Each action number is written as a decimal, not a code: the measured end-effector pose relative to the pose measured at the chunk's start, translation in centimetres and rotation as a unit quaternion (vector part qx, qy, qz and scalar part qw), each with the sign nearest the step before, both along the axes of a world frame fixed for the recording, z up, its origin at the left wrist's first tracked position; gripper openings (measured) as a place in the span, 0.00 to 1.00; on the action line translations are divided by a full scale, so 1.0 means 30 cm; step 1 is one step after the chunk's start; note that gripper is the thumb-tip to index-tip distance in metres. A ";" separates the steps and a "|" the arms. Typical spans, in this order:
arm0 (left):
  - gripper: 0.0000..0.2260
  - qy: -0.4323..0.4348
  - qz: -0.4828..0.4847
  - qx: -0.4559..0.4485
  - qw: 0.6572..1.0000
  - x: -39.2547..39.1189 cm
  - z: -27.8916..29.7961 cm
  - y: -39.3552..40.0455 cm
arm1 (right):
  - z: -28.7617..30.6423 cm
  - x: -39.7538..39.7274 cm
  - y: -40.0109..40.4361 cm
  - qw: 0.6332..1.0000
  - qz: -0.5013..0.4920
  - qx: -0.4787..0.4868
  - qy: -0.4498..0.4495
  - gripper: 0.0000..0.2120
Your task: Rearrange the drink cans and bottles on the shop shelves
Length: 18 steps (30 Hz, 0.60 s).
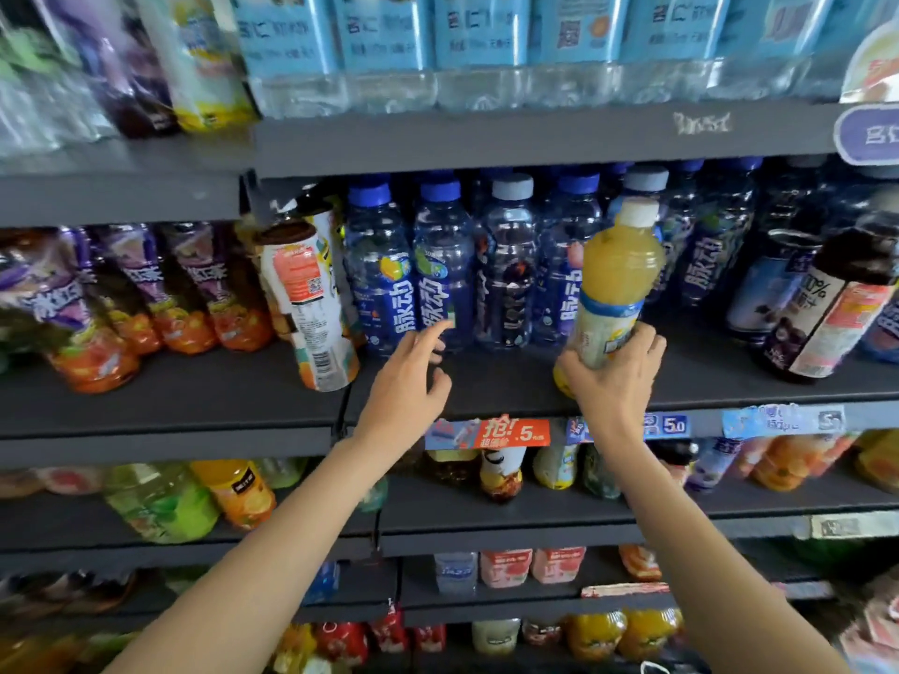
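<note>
A dark grey shop shelf (486, 381) runs across the middle of the view, with more shelves above and below it, all packed with drinks. The right hand (615, 377) grips the lower part of a yellow juice bottle (615, 279) with a white cap; its fingers are curled round the label and the bottle stands nearly upright at the front of the shelf, its base at or just above the shelf board, hidden behind the hand. The left hand (406, 381) holds nothing. Its fingers are loosely spread, and the forefinger reaches toward a row of blue bottles (440, 265) with blue and grey caps standing behind; whether it touches one cannot be told.

Left of these, a white-labelled bottle (311, 304) with a dark cap leans to the left, and beyond it stand purple-and-orange labelled bottles (194, 294). At the far right a dark juice bottle (836, 308) tilts. The shelf above carries packs of light-blue labelled water bottles (486, 41). A red price tag (511, 432) and blue tags are fixed to the shelf's front edge. Lower shelves hold orange, green and red drinks, blurred.
</note>
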State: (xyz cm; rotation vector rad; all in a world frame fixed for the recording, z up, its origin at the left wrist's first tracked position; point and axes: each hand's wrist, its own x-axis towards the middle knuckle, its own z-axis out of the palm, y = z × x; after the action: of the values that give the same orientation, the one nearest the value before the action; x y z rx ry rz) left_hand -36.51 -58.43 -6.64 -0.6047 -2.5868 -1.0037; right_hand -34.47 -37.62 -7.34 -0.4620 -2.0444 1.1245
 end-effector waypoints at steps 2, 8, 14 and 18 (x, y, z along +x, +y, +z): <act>0.23 0.024 0.018 0.029 0.999 0.037 0.021 -0.124 | 0.004 0.033 -0.153 0.996 0.074 0.024 0.044 0.23; 0.24 0.057 0.111 0.024 0.992 0.183 0.027 -0.735 | 0.076 0.110 -0.756 0.950 0.276 0.042 0.136 0.26; 0.24 0.035 0.224 0.042 0.973 0.396 0.056 -1.511 | 0.150 0.156 -1.513 0.897 0.392 0.004 0.204 0.31; 0.25 0.027 0.292 0.011 0.956 0.522 0.107 -1.952 | 0.165 0.156 -1.983 0.883 0.421 -0.051 0.199 0.31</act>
State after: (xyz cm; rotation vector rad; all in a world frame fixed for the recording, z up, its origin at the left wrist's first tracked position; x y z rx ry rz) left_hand -20.84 -116.99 -3.43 0.1439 -2.4606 -0.7933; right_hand -29.78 -97.11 -2.40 0.6527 -1.8223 1.6546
